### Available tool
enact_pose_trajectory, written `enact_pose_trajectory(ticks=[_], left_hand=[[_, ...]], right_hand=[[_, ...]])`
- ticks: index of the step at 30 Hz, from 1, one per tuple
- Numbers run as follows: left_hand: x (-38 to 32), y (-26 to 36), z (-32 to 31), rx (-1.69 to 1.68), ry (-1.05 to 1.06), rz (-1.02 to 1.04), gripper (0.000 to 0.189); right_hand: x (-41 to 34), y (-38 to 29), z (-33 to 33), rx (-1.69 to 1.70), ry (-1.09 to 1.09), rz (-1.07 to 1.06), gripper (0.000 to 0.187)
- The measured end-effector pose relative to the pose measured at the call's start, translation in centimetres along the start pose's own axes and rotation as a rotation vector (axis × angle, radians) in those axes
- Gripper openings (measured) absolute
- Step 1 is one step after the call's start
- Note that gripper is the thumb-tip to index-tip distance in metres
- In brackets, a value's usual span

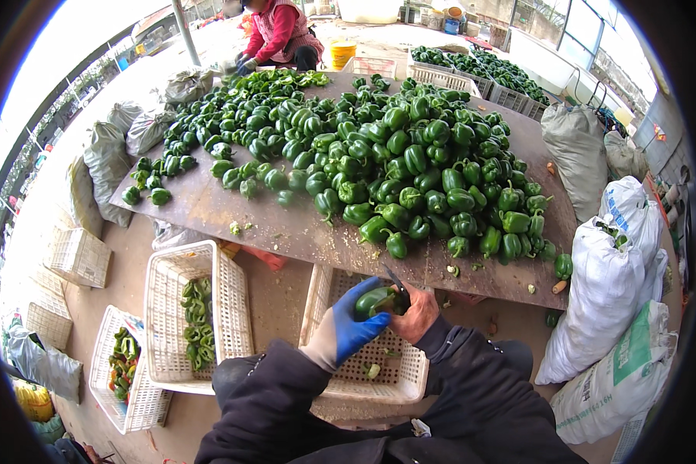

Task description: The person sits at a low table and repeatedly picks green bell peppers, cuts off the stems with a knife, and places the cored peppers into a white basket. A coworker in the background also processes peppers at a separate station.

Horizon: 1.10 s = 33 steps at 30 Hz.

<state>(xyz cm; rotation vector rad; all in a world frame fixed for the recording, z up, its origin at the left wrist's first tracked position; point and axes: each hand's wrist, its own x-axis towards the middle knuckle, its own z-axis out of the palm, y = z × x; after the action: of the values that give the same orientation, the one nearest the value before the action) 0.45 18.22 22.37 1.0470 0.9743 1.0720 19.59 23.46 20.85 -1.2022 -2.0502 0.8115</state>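
My left hand (352,325), in a blue-coated glove, grips a green bell pepper (377,303) above a white plastic crate. My bare right hand (417,313) is closed around a dark-handled knife (402,288), its blade pointing up and away beside the pepper. Just beyond, a large heap of green bell peppers (417,156) covers much of the brown tabletop (301,238). Seeds and pepper scraps lie along the near edge. The crate (388,391) below my hands holds a few pale green scraps.
Left of my knees stand a crate of cut peppers (180,383) and a crate of mixed peppers (101,371). Full sacks (591,296) line the right side; more sacks (104,168) stand at the left. A person (281,35) works at the far edge, near crates of peppers (507,95).
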Motion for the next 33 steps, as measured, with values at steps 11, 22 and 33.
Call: enact_pose_trajectory(ticks=[11,22,33], left_hand=[[0.4,0.1,-2.4,-0.292,-0.012,-0.181,0.044],[-0.3,1.6,-4.1,-0.38,0.197,-0.094,0.039],[-6.8,5.0,-18.1,-1.326,0.788,0.426,0.081]], right_hand=[[-0.4,-1.0,-1.8,0.785,-0.235,0.265,0.017],[1.4,3.7,0.1,0.809,0.379,0.358,0.012],[1.7,4.1,2.0,-0.251,-0.254,0.255,0.061]])
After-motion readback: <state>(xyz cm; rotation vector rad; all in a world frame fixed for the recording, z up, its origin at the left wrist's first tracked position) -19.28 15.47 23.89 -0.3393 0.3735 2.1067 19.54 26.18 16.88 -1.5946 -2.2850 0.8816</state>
